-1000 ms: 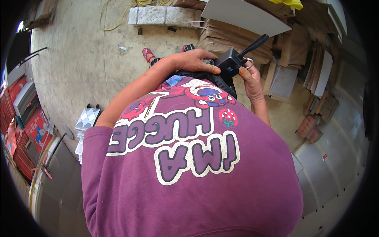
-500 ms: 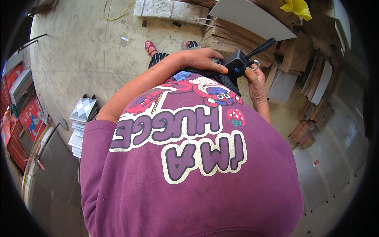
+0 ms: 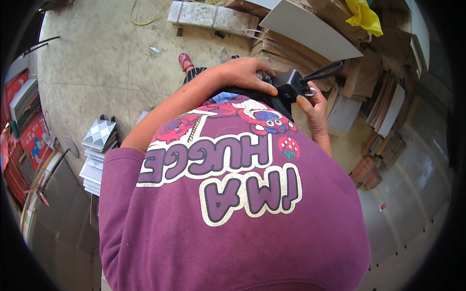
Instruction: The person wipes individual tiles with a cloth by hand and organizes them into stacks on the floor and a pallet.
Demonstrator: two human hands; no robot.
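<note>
A black power bank (image 3: 290, 86), boxy with small lit digits and a dark looped cable strap (image 3: 326, 72), is held upright in front of my waist. My right hand (image 3: 315, 112) grips its right side, thumb bent toward it; a metal ring (image 3: 311, 91) shows at those fingers. My left hand (image 3: 245, 76) is closed at a black mesh pouch or strap (image 3: 278, 105), its thumb tip against the power bank's left edge. What lies under the left fingers is mostly hidden. My purple printed shirt (image 3: 233, 228) covers the lower middle.
Stacked cardboard (image 3: 276, 53) with a pale panel (image 3: 310, 29) lies ahead right, near a yellow plastic bag (image 3: 364, 18). A white block-like beam (image 3: 211, 18) is on the concrete floor (image 3: 97, 63) ahead. White tile-like samples (image 3: 99, 136) stand at my left. Brick-coloured pieces (image 3: 365, 170) lie right.
The power bank has tilted and shifted slightly down, and its cable loop has swung lower and to the right. My right thumb has dropped a little. The left hand stays nearly in place.
</note>
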